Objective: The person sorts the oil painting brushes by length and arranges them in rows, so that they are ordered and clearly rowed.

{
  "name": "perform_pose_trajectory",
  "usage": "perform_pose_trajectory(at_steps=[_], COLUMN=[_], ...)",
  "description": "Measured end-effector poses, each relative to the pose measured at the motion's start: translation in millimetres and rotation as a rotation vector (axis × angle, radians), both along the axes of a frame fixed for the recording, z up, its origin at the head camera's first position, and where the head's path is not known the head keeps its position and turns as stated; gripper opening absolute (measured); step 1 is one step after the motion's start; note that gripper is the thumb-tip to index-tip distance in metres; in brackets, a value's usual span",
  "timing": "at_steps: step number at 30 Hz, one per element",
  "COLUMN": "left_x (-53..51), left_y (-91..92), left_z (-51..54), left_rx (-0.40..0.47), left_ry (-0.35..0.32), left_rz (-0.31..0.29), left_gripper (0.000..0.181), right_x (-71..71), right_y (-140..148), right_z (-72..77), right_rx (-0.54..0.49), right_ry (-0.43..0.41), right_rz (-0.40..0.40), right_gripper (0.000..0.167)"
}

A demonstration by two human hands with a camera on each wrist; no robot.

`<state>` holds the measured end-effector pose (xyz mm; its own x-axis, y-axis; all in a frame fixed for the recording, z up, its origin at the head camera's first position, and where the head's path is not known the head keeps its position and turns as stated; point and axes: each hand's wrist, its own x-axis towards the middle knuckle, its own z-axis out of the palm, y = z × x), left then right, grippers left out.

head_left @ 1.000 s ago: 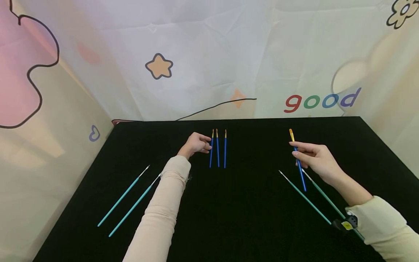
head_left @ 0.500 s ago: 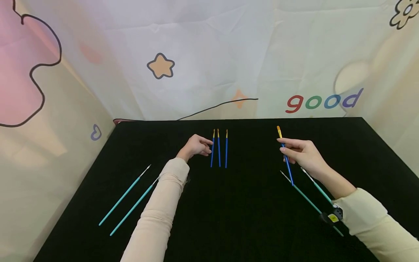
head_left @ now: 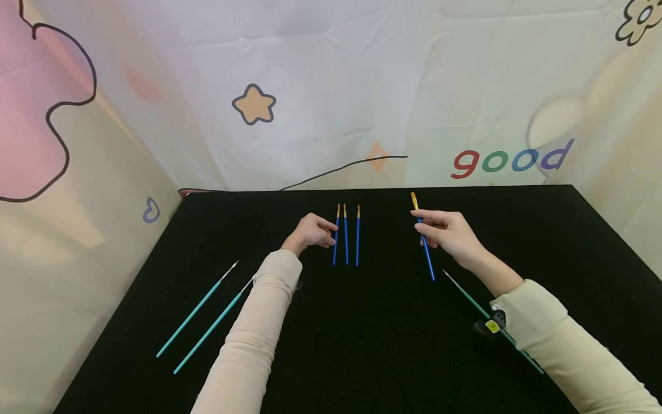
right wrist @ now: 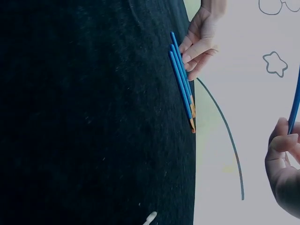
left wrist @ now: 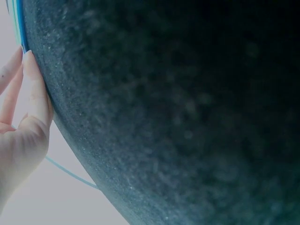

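Blue paintbrush (head_left: 428,259) sits pinched in the right hand (head_left: 451,234).

From my end, the one word I can read is "good" (head_left: 512,160), printed on the cloth (head_left: 331,69) just above the table's (head_left: 362,345) far edge, toward the right corner. I make out lower-case letters: red g, green o, blue o, purple d. The same cloth shows me drawn signs: a star (head_left: 253,104) above the left part of the table's far edge, an orange sparkle (head_left: 378,163) above its middle, a heart (head_left: 151,210) just left of its far left corner, and a flower (head_left: 643,16) high beyond its far right corner. Over the table's right side, I see a yellow tag (head_left: 492,326) on a dark device (head_left: 499,317); its marks are too small to read.
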<state>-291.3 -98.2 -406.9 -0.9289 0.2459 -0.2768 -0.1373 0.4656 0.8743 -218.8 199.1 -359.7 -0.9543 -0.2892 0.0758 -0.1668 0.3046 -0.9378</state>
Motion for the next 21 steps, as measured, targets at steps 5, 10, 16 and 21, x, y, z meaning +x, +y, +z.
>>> perform_pose_trajectory(at_steps=[5, 10, 16, 21], left_x=[-1.1, -1.4, -1.0, -0.5], left_y=[0.3, 0.8, 1.4, 2.0], left_z=[-2.3, -2.2, 0.5, 1.9], left_rx=[0.004, 0.007, -0.001, -0.005], left_ry=[0.001, -0.007, -0.019, -0.024], left_rz=[0.009, 0.012, 0.005, 0.003], left_gripper=[0.031, 0.030, 0.031, 0.031], right_x=[-3.7, -8.5, -15.9, -20.9], right_y=[-6.3, -10.7, -16.8, -23.0], right_z=[1.1, 0.1, -1.9, -2.9], right_rx=[-0.017, -0.018, -0.032, -0.017], right_ry=[-0.010, -0.016, -0.026, -0.029], right_rz=[0.001, -0.008, -0.009, -0.017], right_gripper=[0.040, 0.039, 0.038, 0.038])
